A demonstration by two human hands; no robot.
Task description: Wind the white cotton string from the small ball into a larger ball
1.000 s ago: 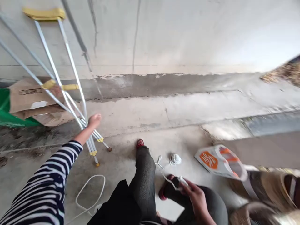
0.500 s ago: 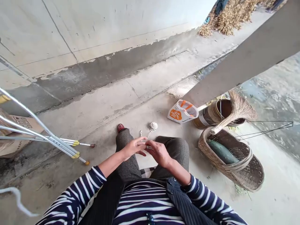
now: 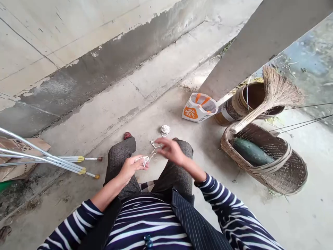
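Observation:
A small bundle of white cord (image 3: 144,160) is pinched in my left hand (image 3: 131,169), above the gap between my knees. From it the cord (image 3: 153,150) runs slack and twisted, passing close to the fingertips of my right hand (image 3: 172,151). The fingers of that right hand are apart and slightly smeared by motion; whether the cord touches them is hard to see. A ball of white cord (image 3: 165,130) lies on the floor just beyond my knees.
To the right stand a wicker basket (image 3: 282,177) holding a dark green gourd (image 3: 251,151), a straw broom (image 3: 279,88), a bucket (image 3: 243,99) and a white-orange bag (image 3: 199,108). Metal crutches (image 3: 58,160) lean over a cardboard box (image 3: 31,143) on the left. A pillar (image 3: 231,48) rises ahead.
My hands, close together before, have moved apart. The left now shows a bundle of white cord, and the right has moved away with its fingers spreading. The view has shifted and turned.

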